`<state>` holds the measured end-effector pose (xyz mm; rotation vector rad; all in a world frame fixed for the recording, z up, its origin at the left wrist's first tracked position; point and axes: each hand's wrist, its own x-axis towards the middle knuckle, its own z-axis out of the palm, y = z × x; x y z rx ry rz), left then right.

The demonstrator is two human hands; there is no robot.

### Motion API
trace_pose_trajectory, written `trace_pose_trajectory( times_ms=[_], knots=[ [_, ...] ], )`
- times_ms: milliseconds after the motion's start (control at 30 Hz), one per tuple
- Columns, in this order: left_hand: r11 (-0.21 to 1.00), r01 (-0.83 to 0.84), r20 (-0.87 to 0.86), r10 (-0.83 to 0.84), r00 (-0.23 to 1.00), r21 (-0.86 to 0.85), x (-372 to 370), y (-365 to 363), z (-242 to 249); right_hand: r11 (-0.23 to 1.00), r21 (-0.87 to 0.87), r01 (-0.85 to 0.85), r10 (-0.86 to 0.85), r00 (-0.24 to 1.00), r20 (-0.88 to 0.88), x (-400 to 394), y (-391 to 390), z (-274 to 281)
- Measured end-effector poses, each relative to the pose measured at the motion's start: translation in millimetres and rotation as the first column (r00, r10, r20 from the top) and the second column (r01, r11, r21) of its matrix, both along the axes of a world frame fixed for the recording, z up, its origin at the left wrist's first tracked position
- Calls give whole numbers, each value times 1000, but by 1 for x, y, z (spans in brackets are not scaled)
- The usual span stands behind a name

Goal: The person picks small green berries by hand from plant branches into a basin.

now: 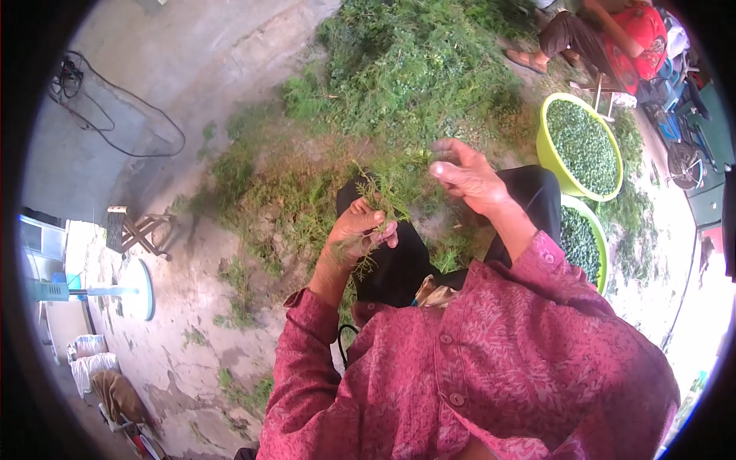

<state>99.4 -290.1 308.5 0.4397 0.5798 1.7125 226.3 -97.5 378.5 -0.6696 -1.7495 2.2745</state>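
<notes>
My left hand (360, 231) is closed around a feathery green sprig (377, 193), whose thin branches stick up past the fingers and hang below them. To its right, my right hand (471, 178) is raised over my knee with fingers bent. A gap shows between thumb and fingertips, and I see nothing held there; the fingertips are slightly blurred. Both hands are above my lap, apart from each other. Beyond them lies a large heap of green cuttings (418, 65) on the floor.
Two yellow-green tubs (546, 126) of small green pieces stand on the right. Another person (613, 38) sits at the upper right. On the left are a folding stool (142, 232), a fan (138, 290) and a black cable (115, 149). Scattered greenery (241, 295) covers parts of the floor.
</notes>
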Motion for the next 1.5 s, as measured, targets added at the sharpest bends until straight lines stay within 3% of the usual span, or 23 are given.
trace_pose_trajectory(
  times_ms=[33, 67, 133, 267, 500, 600, 667, 767, 800, 867, 900, 967, 1000, 1067, 1100, 1133, 1200, 1233, 1267, 1367, 1400, 1467, 1500],
  knots=[
    [999, -21, -4, 20, 1000, -42, 3, 1, 7, 973, 231, 26, -42, 997, 66, -6, -3, 2],
    [996, -42, -10, 42, 999, -84, 6, 3, 15, 973, 231, 28, -44, 997, 64, -12, -2, -6],
    [997, -7, 5, 7, 1000, -80, 5, 4, 14, 733, 655, 184, -67, 978, -200, -27, -1, -29],
    [998, 15, 37, -13, 999, -57, 3, 4, 10, 786, 613, 76, 4, 992, -127, -31, -5, -21],
    [999, -13, -1, 13, 1000, -49, 4, 5, 11, 696, 698, 167, -32, 979, -202, -34, -3, -32],
    [998, 41, -46, -43, 998, -47, 2, 9, 5, 800, 585, 131, -129, 991, -46, -38, -6, -29],
    [999, -11, 17, 11, 1000, -40, 3, 11, -3, 933, 328, 147, -183, 980, 79, -42, -7, -28],
    [991, -51, -76, 42, 996, -122, 9, 18, 13, 922, 161, 353, -376, 915, 146, -57, -14, -42],
    [991, -52, -77, 43, 996, -121, 9, 20, 13, 922, 162, 352, -375, 916, 145, -59, -17, -36],
    [980, -101, -92, 86, 992, -172, 10, 22, 11, 916, -110, 385, -333, 886, 324, -59, -21, -18],
    [980, -101, -92, 86, 992, -171, 6, 24, 6, 917, -110, 384, -333, 886, 323, -63, -16, -34],
    [984, -65, -245, 23, 969, -163, 0, 27, -4, 915, -273, 296, -285, 955, 80, -79, 9, -101],
    [985, -65, -249, 23, 968, -159, 4, 25, 0, 916, -271, 296, -286, 955, 75, -82, 27, -128],
    [966, -117, -125, 90, 988, -231, 14, 18, 11, 699, -703, 130, -349, 920, -176, -84, 72, -177],
    [967, -117, -135, 88, 987, -225, 14, 13, 11, 539, -842, -18, -412, 866, -282, -85, 76, -168],
    [986, -94, -53, 88, 995, -135, 12, 8, 10, 544, -839, -25, -410, 864, -291, -84, 83, -159],
    [996, -79, 44, 81, 996, -50, 10, 2, 3, 525, -823, 216, -379, 926, 2, -55, 66, -81],
    [998, -58, 74, 60, 995, -23, 7, 2, -1, 516, -820, 246, -374, 926, 43, -43, 54, -63],
    [999, -39, 100, 38, 994, 5, 4, 4, -3, 521, -818, 244, -370, 928, 41, -36, 48, -60],
    [999, -3, 24, 2, 1000, 48, 3, 4, -5, 541, -839, -54, -221, 954, -204, -13, 36, -56],
    [999, 2, 24, -3, 1000, 46, 4, 5, -3, 539, -841, -50, -227, 953, -202, -11, 35, -52],
    [1000, -17, 51, 17, 999, 18, 7, 5, 1, 735, -677, 33, -190, 969, -159, -9, 31, -42],
    [1000, -17, 50, 16, 999, 18, 7, 6, 0, 735, -677, 33, -190, 969, -159, -9, 30, -40]
  ],
)
